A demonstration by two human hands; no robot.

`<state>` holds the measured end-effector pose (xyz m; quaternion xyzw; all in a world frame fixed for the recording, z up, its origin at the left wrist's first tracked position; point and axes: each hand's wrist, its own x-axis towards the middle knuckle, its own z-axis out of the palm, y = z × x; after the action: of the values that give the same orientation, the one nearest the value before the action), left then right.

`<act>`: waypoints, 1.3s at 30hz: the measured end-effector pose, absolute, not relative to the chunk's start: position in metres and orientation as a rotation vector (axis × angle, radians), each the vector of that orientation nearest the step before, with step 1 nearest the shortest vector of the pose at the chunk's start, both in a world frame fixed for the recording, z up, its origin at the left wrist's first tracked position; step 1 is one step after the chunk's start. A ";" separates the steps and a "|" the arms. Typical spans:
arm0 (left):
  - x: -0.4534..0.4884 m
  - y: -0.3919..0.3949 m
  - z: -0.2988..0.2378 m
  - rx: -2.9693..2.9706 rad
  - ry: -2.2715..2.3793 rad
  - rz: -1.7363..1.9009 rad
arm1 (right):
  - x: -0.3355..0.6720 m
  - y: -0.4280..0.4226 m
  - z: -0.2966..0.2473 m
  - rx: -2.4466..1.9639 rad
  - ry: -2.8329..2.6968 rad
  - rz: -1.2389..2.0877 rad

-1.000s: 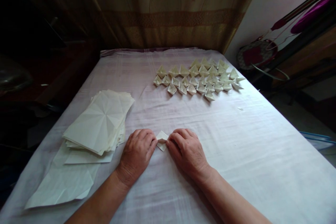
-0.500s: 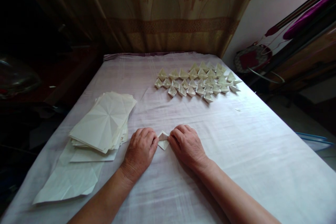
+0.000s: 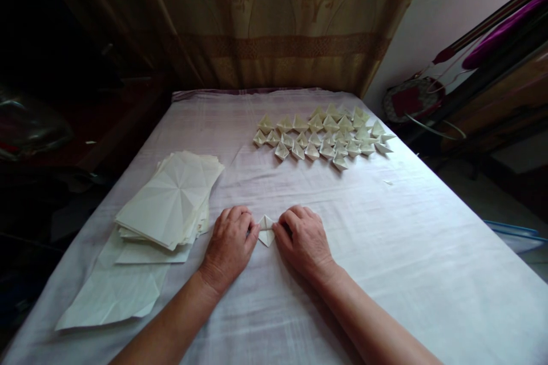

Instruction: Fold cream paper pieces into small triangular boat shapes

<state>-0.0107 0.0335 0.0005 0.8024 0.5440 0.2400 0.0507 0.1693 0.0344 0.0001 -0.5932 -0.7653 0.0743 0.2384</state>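
Note:
A small white folded paper piece [image 3: 266, 230] lies on the cloth-covered table [image 3: 385, 228], pinched from both sides. My left hand [image 3: 229, 244] has its fingers curled, its fingertips gripping the piece's left edge. My right hand [image 3: 303, 238] is also curled and grips the right edge. To the left of my left hand lies a stack of creased white paper sheets [image 3: 171, 199], on top of a larger flat sheet [image 3: 112, 292].
Several finished folded paper pieces [image 3: 325, 134] lie in rows at the far right of the table. A patterned curtain [image 3: 274, 23] hangs behind the table. A dark cabinet [image 3: 492, 85] stands to the right, dark furniture to the left. A tiny paper scrap [image 3: 387, 182] lies near the right edge.
Both hands have drawn slightly closer together on the small piece, which looks narrower and more folded. The view has tilted a little.

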 end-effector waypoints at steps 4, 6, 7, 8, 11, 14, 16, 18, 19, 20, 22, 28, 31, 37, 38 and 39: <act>-0.009 0.034 0.000 2.446 1.689 0.705 | 0.170 0.035 -0.001 -1.624 -2.060 0.240; -0.009 0.034 0.000 2.456 1.691 0.707 | 0.170 0.036 -0.002 -1.610 -2.047 0.271; -0.008 0.034 0.000 2.460 1.689 0.708 | 0.171 0.036 -0.002 -1.602 -2.045 0.289; -0.008 0.034 0.000 2.463 1.687 0.706 | 0.171 0.036 -0.002 -1.597 -2.042 0.305; -0.008 0.034 0.000 2.458 1.692 0.683 | 0.170 0.037 0.000 -1.610 -2.026 0.345; -0.007 0.034 0.001 2.452 1.705 0.669 | 0.168 0.037 0.002 -1.648 -1.999 0.363; -0.007 0.035 0.002 2.449 1.715 0.653 | 0.167 0.037 0.002 -1.661 -1.974 0.369; -0.007 0.036 0.003 2.441 1.728 0.619 | 0.166 0.037 0.001 -1.662 -1.952 0.376; -0.007 0.036 0.003 2.434 1.735 0.599 | 0.165 0.036 0.001 -1.656 -1.947 0.378; -0.007 0.037 0.003 2.426 1.740 0.581 | 0.165 0.036 0.000 -1.647 -1.947 0.382; -0.008 0.039 0.003 2.400 1.740 0.562 | 0.165 0.035 -0.001 -1.629 -1.953 0.384; -0.013 0.042 0.002 2.316 1.647 0.604 | 0.164 0.035 0.000 -1.624 -1.985 0.369; -0.015 0.043 0.002 2.304 1.605 0.636 | 0.162 0.035 0.003 -1.642 -1.999 0.369; -0.020 0.045 0.001 2.306 1.565 0.661 | 0.155 0.037 0.009 -1.729 -1.974 0.328; -0.020 0.046 0.000 2.306 1.558 0.668 | 0.155 0.038 0.009 -1.745 -1.980 0.318; -0.020 0.046 0.000 2.304 1.555 0.674 | 0.154 0.039 0.009 -1.760 -1.991 0.311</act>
<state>-0.0202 0.0461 0.0002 0.7977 0.5381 0.2333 0.1402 0.1540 0.0391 0.0095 -0.6401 -0.7239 0.1130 0.2311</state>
